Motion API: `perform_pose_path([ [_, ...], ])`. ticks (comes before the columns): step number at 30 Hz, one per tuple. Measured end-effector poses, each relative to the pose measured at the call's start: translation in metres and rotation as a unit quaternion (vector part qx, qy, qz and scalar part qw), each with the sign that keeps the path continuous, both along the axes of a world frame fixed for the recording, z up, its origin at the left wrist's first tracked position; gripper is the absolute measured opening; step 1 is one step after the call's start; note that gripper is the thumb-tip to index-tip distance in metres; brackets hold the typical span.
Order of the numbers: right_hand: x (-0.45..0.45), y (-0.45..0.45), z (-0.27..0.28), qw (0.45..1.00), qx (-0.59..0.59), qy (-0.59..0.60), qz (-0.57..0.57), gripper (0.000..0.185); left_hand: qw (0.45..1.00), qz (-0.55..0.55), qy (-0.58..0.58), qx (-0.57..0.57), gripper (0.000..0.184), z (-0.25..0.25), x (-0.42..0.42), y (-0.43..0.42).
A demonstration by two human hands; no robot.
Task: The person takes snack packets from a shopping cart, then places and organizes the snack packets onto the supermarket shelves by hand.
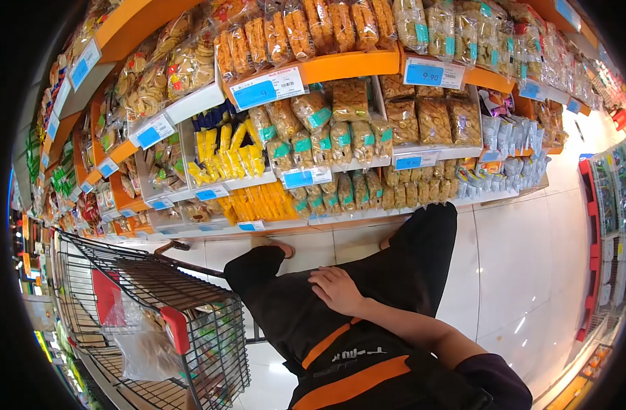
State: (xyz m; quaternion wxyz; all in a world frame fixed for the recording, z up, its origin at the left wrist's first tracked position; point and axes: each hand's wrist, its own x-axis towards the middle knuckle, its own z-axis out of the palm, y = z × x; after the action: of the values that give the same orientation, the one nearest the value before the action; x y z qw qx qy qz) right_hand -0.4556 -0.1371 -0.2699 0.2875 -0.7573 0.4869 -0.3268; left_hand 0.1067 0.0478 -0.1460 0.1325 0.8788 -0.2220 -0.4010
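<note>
My right hand (337, 290) rests on the black clothing over my lap, its fingers spread a little and nothing in them. My left hand does not show. Beyond my knees, a shelf holds bags of brown biscuits (350, 100), yellow packets (227, 154) and silver-blue packets (507, 133). Orange-brown snack bars in clear wrap (299, 34) fill the row above. Blue and white price labels (268, 87) run along the shelf edges.
A black wire shopping cart (214, 348) with red corner pieces stands at the left, a clear plastic bag (145, 348) inside it. White floor tiles (514, 253) stretch to the right, up to a red-edged rack (591, 253). Orange shelf edges (360, 63) curve overhead.
</note>
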Motion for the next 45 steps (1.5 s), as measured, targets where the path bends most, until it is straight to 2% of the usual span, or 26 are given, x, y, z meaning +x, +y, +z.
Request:
perform_pose_path([
  [10, -0.010, -0.003, -0.011, 0.998, 0.057, 0.006, -0.041, 0.020, 0.999, -0.027, -0.002, 0.044, 0.090, -0.012, 0.003, -0.006],
  [14, -0.011, -0.006, -0.009, 0.998, 0.054, -0.012, -0.014, 0.018, 0.998, -0.048, 0.000, 0.040, 0.098, -0.009, 0.009, 0.009],
  [16, -0.013, -0.015, -0.008, 0.998, 0.054, -0.015, 0.031, 0.017, 0.993, -0.101, -0.010, 0.057, 0.102, -0.009, -0.003, 0.025],
  [18, -0.018, -0.014, -0.008, 0.995, 0.079, -0.006, 0.054, 0.017, 0.970, -0.226, -0.040, 0.078, 0.107, -0.016, -0.002, 0.048],
  [19, -0.021, -0.012, -0.013, 0.994, 0.096, -0.002, 0.055, 0.017, 0.956, -0.280, -0.050, 0.074, 0.109, -0.021, -0.001, 0.055],
  [21, -0.023, -0.006, -0.025, 0.994, 0.095, 0.012, 0.049, 0.020, 0.945, -0.322, -0.047, 0.035, 0.113, -0.028, 0.004, 0.052],
  [22, -0.028, -0.003, -0.028, 0.993, 0.092, 0.027, 0.064, 0.021, 0.984, -0.169, 0.027, 0.038, 0.115, 0.012, -0.025, 0.030],
  [23, -0.034, 0.001, -0.034, 0.993, 0.088, 0.045, 0.071, 0.022, 0.994, -0.045, 0.091, 0.038, 0.113, 0.028, -0.033, 0.023],
  [24, -0.036, -0.006, -0.031, 0.989, 0.104, 0.045, 0.099, 0.023, 0.998, -0.011, 0.060, 0.003, 0.111, 0.042, -0.039, 0.035],
  [25, -0.040, -0.004, -0.032, 0.987, 0.113, 0.056, 0.101, 0.023, 0.995, 0.034, 0.089, -0.024, 0.113, 0.046, -0.035, 0.035],
  [27, -0.039, -0.002, -0.032, 0.983, 0.131, 0.074, 0.109, 0.024, 0.982, 0.053, 0.159, 0.090, 0.119, 0.057, -0.036, 0.034],
  [29, -0.035, -0.003, -0.030, 0.981, 0.134, 0.076, 0.116, 0.025, 0.967, -0.123, 0.160, 0.158, 0.128, -0.032, 0.005, 0.083],
  [31, -0.031, -0.002, -0.028, 0.980, 0.140, 0.075, 0.121, 0.025, 0.957, -0.142, 0.181, 0.176, 0.134, -0.034, 0.002, 0.073],
  [33, -0.030, -0.003, -0.026, 0.979, 0.146, 0.071, 0.123, 0.025, 0.943, -0.206, 0.198, 0.171, 0.135, -0.022, 0.000, 0.063],
  [35, -0.030, -0.001, -0.020, 0.979, 0.150, 0.071, 0.122, 0.025, 0.972, -0.147, 0.125, 0.130, 0.124, 0.023, -0.016, 0.041],
  [37, -0.033, 0.002, -0.019, 0.977, 0.155, 0.080, 0.122, 0.025, 0.991, -0.102, 0.059, 0.066, 0.114, 0.044, -0.011, 0.034],
  [38, -0.035, 0.002, -0.019, 0.976, 0.156, 0.088, 0.124, 0.025, 0.993, -0.098, -0.063, -0.024, 0.098, 0.040, -0.005, 0.042],
  [40, -0.038, 0.000, -0.021, 0.974, 0.159, 0.100, 0.129, 0.025, 0.977, 0.007, -0.063, -0.204, 0.055, 0.039, 0.006, 0.041],
  [41, -0.037, 0.001, -0.023, 0.973, 0.163, 0.101, 0.131, 0.025, 0.971, 0.065, -0.108, -0.202, 0.039, 0.039, 0.012, 0.039],
  [43, -0.033, 0.003, -0.027, 0.973, 0.162, 0.096, 0.135, 0.025, 0.948, 0.194, -0.174, -0.183, 0.047, 0.019, 0.026, 0.040],
  [45, -0.033, 0.004, -0.030, 0.975, 0.149, 0.086, 0.137, 0.025, 0.974, 0.029, -0.224, -0.012, 0.056, -0.010, 0.051, 0.057],
])
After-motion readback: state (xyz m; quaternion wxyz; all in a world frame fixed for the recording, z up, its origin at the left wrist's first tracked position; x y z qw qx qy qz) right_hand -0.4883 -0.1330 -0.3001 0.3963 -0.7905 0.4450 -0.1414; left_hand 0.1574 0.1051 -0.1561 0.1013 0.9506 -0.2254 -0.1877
